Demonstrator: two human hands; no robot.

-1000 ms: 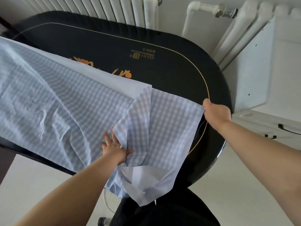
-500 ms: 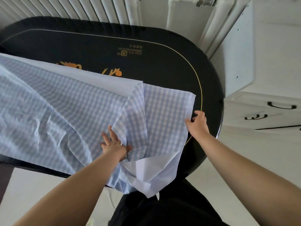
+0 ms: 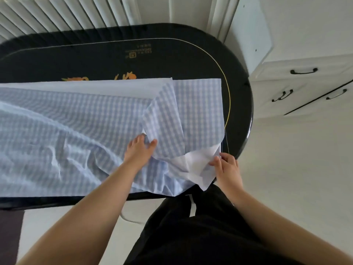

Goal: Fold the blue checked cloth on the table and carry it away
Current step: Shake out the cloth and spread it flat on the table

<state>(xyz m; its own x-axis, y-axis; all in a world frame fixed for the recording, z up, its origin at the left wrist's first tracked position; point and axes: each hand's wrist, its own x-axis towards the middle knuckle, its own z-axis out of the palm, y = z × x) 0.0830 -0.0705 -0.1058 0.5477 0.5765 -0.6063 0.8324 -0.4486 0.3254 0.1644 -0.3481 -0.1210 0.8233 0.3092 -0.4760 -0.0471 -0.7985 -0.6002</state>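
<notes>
Pinching a white turned-over corner of the cloth between fingertips and thumb, the right hand sits at the near right edge of the table, its fingers closed on the fabric where the pale underside shows. The left hand lies further in, palm down on the cloth, fingers spread and partly tucked under a raised fold, the thumb pressed on top of that fold; it appears to hold the fold lightly rather than clench it.

The blue checked cloth is a thin, light fabric with a fine pale-blue and white gingham pattern on one face and a plain white reverse. It covers most of the near half of the table and runs out of view at the left. A long white band of the reverse shows along its far edge. Near the right end a triangular flap is folded over the rest, and several soft creases and ridges cross the left part. The near right corner hangs crumpled just over the table edge, above the person's dark clothing.

Beneath it, the black oval table has a thin gold line near its rim and orange markings partly hidden by the cloth. A white radiator stands behind, and a white drawer unit with dark handles stands at the right.
</notes>
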